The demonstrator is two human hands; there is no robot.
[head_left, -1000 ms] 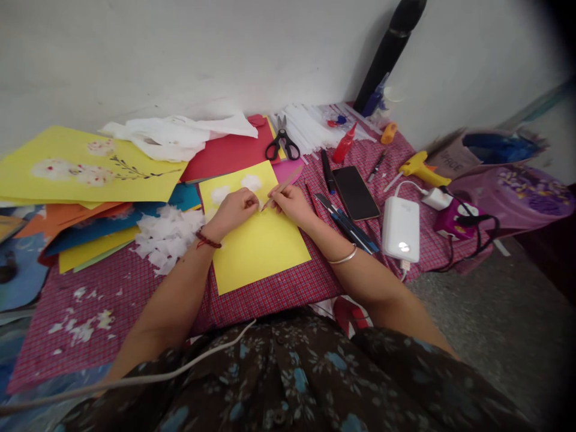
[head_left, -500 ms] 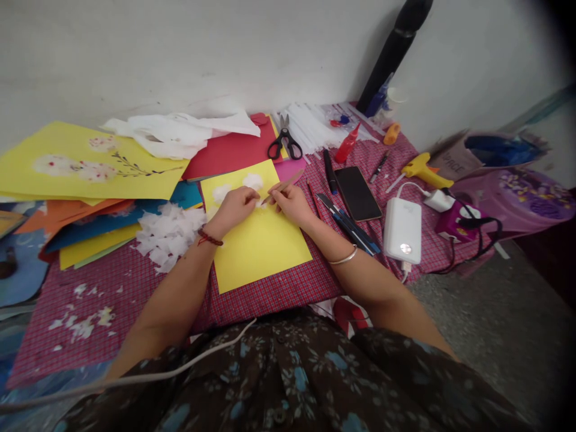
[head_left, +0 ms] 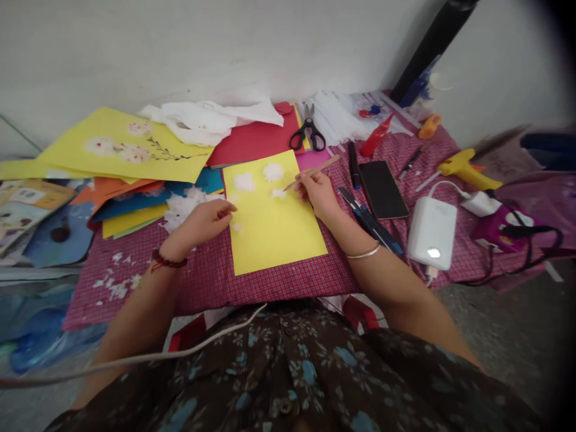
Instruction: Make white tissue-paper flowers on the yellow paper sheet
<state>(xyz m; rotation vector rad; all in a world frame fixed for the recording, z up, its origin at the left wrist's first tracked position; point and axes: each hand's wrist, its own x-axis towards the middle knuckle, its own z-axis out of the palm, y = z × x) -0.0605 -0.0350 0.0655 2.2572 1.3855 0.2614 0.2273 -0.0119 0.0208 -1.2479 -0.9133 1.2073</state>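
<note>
Yellow paper point(head_left: 278, 231) shows more, the parted left hand point(head_left: 202, 222) withdrawn, right hand point(head_left: 317, 191) pinching a stick point(head_left: 330, 162).

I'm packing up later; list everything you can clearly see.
sheet: one, yellow, centre
tufts: several, white, on sheet
stick: one, brownish, over sheet
paper scraps: many, white, left
flower picture: one, yellow, left
coloured papers: several, mixed, left
crumpled wrap: one, white, back
scissors: one, black, back
strips: many, white, back
bottle: one, red, back right
phone: one, black, right
pens: several, mostly dark, around phone
power bank: one, white, right
glue gun: one, yellow, far right
box: one, purple, far right
booklet: one, yellowish, left edge
tablecloth: one, reddish checked, beneath
left hand: one, bare, by sheet
right hand: one, bare, holding stick
</note>
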